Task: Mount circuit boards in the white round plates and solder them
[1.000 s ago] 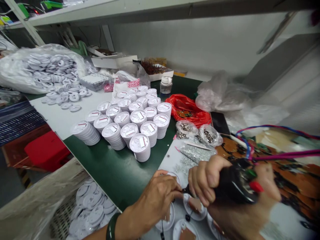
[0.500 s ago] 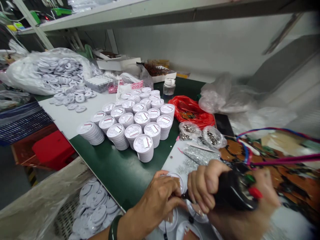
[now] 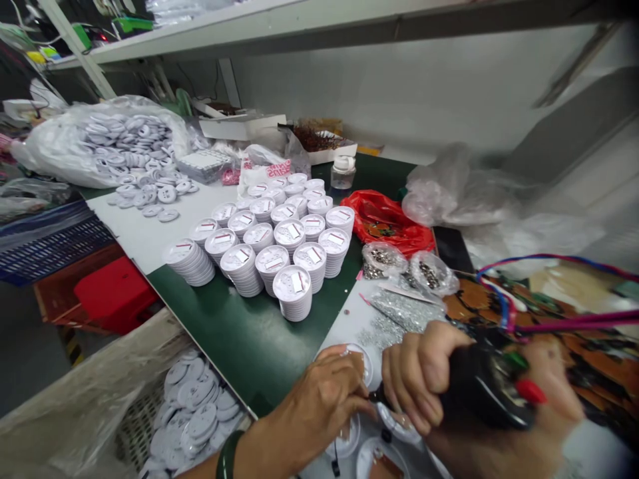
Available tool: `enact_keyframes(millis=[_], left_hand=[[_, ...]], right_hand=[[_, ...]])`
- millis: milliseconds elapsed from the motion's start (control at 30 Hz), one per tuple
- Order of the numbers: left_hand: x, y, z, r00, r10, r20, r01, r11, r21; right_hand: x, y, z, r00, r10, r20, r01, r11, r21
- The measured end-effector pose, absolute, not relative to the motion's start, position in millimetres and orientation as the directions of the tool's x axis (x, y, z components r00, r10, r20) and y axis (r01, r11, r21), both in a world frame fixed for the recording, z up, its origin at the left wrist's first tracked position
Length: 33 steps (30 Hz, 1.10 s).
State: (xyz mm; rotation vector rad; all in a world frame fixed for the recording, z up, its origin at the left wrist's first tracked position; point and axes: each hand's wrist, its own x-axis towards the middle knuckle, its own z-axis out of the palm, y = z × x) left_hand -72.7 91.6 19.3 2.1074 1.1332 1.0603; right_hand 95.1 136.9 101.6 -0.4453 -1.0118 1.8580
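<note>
My right hand (image 3: pixel 424 379) is wrapped round a black electric screwdriver (image 3: pixel 492 382), its tip pointing left. At that tip, the fingers of my left hand (image 3: pixel 332 389) are pinched together; whatever is between them is hidden. Under and around both hands lie several white round plastic housings (image 3: pixel 382 459) with brown circuit boards in them. One housing (image 3: pixel 367 362) shows partly behind my left fingers. A heap of small silvery screws (image 3: pixel 384 329) lies just beyond my hands, beside a clear bag of them (image 3: pixel 409 307).
Stacked white round covers (image 3: pixel 294 286) stand in rows on the green mat (image 3: pixel 239 346). Two small bags of metal parts (image 3: pixel 432 274) and a red bag (image 3: pixel 419 241) lie at the right. Brown boards (image 3: pixel 469 303) sit farther right. A basket of white discs (image 3: pixel 200 412) stands at lower left.
The whole view has shifted slightly, so everything appears a little farther right. Both hands keep the same hold, with the screwdriver tip still at my left fingers.
</note>
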Motion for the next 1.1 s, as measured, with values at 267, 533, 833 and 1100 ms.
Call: enact_keyframes(millis=[267,533,833,1100], left_hand=[[-102,59,22,0.433,0.875,0.218,0.638,-0.468,0.612],[-110,41,-26,0.492,0.711,0.503,0.659,-0.681,0.319],[-112,44,-26,0.501,0.709,0.496,0.652,-0.686,0.323],[-112,40,-30,0.539,0.760,0.363,0.663,-0.648,0.374]], right_hand=[[95,127,79,-0.587,0.806,0.074,-0.504,-0.292,-0.813],[72,116,54,-0.545,0.836,0.062,-0.552,-0.302,-0.777],[75,117,43,-0.549,0.835,0.047,-0.526,-0.302,-0.795],[69,113,41,-0.507,0.861,0.033,-0.428,-0.219,-0.877]])
